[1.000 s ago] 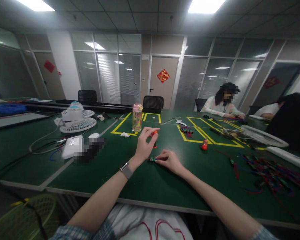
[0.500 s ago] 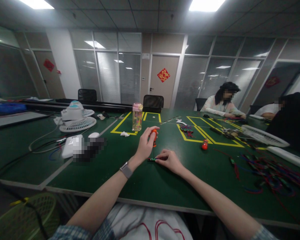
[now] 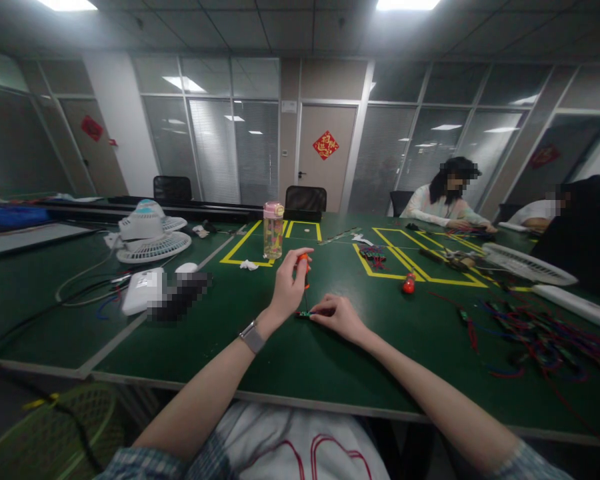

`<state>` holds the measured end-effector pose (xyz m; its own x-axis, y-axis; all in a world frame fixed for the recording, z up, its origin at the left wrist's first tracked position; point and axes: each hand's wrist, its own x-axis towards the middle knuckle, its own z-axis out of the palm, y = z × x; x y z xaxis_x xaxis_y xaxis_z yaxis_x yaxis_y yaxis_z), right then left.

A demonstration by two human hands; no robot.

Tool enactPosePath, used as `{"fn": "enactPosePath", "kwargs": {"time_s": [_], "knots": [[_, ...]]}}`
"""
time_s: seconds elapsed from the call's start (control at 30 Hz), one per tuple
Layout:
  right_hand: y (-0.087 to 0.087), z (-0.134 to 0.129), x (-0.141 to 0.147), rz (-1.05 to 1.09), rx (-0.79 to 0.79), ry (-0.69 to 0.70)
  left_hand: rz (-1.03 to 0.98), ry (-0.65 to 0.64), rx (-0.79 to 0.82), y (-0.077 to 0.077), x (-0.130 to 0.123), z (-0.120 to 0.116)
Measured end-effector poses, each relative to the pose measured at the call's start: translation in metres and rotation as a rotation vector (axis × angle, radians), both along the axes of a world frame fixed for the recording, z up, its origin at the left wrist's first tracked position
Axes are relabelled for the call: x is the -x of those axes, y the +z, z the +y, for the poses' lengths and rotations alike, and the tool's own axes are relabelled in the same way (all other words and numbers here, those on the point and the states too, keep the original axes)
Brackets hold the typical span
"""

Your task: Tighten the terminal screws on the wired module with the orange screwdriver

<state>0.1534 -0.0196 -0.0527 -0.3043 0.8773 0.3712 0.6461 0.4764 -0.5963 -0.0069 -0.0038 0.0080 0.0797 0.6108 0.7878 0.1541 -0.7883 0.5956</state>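
My left hand (image 3: 290,283) is closed around the orange handle of a screwdriver (image 3: 304,261). Its thin shaft points down, and the tip meets a small green circuit board (image 3: 305,314) on the table. My right hand (image 3: 339,318) pinches the right end of that board between thumb and fingers, resting low on the tabletop. Part of the screwdriver handle is hidden behind my left fingers. Dark wires seem to come off the board under my right hand, too small to make out well.
On the green table (image 3: 260,367) stand a pink-lidded bottle (image 3: 273,232), a white fan (image 3: 153,237) and a small red-orange object (image 3: 409,283). Wired boards (image 3: 545,340) lie heaped at right, with another bunch (image 3: 373,255) inside yellow tape. A person (image 3: 447,197) sits across at right.
The screwdriver handle has tilted slightly and my left fingers have shifted around it. My right hand stays on the board. The whole view has moved a little.
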Motion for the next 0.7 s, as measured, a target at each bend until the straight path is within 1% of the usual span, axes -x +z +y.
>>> {"fn": "enactPosePath", "kwargs": {"time_s": [0.1,0.17,0.23,0.33,0.4,0.53,0.6,0.7], "knots": [[0.0005,-0.0004,0.0004,-0.008,0.005,-0.002,0.005,-0.030,-0.010,0.0017,0.0005,-0.0027],[0.0016,-0.0011,0.0006,-0.013,0.005,-0.003,0.023,0.011,-0.059,0.0029,0.0009,-0.0040],[0.0026,-0.0016,0.0006,-0.018,0.003,-0.006,0.022,0.077,-0.104,0.0031,0.0011,-0.0041],[0.0027,-0.0014,0.0002,-0.026,0.001,-0.006,0.010,0.124,-0.120,0.0019,0.0014,-0.0030],[0.0021,-0.0009,-0.0001,-0.028,0.001,-0.001,0.003,0.092,-0.101,0.0012,0.0018,-0.0027],[0.0014,-0.0007,-0.0002,-0.031,-0.002,0.003,-0.010,-0.024,-0.059,0.0017,0.0029,-0.0039],[0.0020,-0.0012,0.0001,-0.031,-0.006,-0.001,-0.003,-0.025,-0.060,0.0020,0.0028,-0.0041],[0.0034,-0.0021,0.0006,-0.034,-0.009,-0.006,0.006,0.036,-0.079,0.0007,0.0012,-0.0032]]}}
